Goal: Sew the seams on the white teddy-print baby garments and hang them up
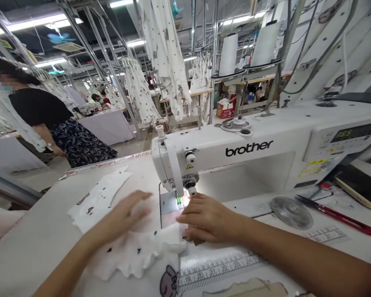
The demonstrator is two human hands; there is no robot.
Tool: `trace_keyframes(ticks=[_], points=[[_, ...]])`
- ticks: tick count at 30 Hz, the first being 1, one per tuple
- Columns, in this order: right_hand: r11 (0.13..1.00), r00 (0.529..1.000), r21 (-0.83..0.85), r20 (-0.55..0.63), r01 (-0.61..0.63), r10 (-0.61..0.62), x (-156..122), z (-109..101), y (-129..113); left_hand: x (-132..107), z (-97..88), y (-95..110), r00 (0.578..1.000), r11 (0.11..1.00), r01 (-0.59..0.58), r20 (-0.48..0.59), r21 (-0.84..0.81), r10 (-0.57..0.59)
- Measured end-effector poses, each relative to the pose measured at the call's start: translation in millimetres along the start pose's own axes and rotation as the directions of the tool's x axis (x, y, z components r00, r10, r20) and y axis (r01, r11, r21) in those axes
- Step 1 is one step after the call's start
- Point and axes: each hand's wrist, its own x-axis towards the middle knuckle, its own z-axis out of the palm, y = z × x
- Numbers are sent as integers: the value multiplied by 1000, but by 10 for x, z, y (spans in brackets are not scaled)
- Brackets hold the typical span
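A: Item one, the work. Where is it placed?
B: Ruffled white fabric (136,252), small dark motifs. Laid on the counter (31,243) before the sewing machine (210,150), with one end set near the needle plate (168,203). A second printed piece (100,197) is laid farther back.

A: Item two, the hands. Condition?
B: Left hand (123,212): blurred; fingers loosely spread, thumb apart, nothing seen gripped. Right hand (208,218): fingers bent beside the needle area, close to the fabric's end; whether cloth is pinched cannot be told.

A: Step in hand?
B: Judged to be the positioning of cloth at the needle. Whether a seam is being sewn is not shown.

A: Next move, requirements?
B: By judgement: edge to be lined up, ruffle to be smoothed so that no fold is caught, fingertips to be kept clear of the needle.

A: Sundries?
B: Red-handled snips (343,217) and a clear disc (292,212), both placed beyond the right forearm. Ruler markings (222,268) are seen nearer the front.
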Motion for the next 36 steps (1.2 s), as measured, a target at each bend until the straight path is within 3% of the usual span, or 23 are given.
trace_keyframes(ticks=[2,3,6,9,11,13,15,17,20,24,27,30,36], points=[[998,997,9,37,69,-70,16,-1,-52,-175,166,316,987,986,-140,66,-88,146],[995,993,17,71,96,-97,23,-6,-75,-220,238,433,985,983,-158,48,-96,163],[990,976,58,174,125,-134,34,-33,-118,-187,373,601,998,995,-60,-18,-84,59],[989,968,114,222,96,-120,29,-60,-102,-19,431,603,998,996,59,-32,-64,-62],[986,969,153,224,67,-101,13,-67,-68,74,471,595,993,997,71,-96,10,-70],[980,970,192,227,44,-88,-11,-62,-33,109,518,603,975,992,-8,-220,127,36],[973,967,228,234,46,-101,-37,-44,-10,84,562,617,923,947,-199,-278,252,268],[966,966,252,233,56,-116,-55,-21,-3,22,604,615,843,846,-404,-217,347,492],[978,981,206,190,7,-47,-54,5,-7,-64,678,558,791,749,-509,-113,424,602],[986,980,34,115,-166,161,-19,1,0,-56,770,444,803,752,-463,-138,469,580],[972,960,-58,152,-228,234,-1,-3,28,31,787,398,829,768,-434,-125,471,545],[962,948,-116,181,-245,263,3,7,62,117,773,387,852,794,-409,-125,450,509],[967,961,-161,160,-200,225,-15,-2,96,152,702,419,847,816,-431,-140,385,513]])
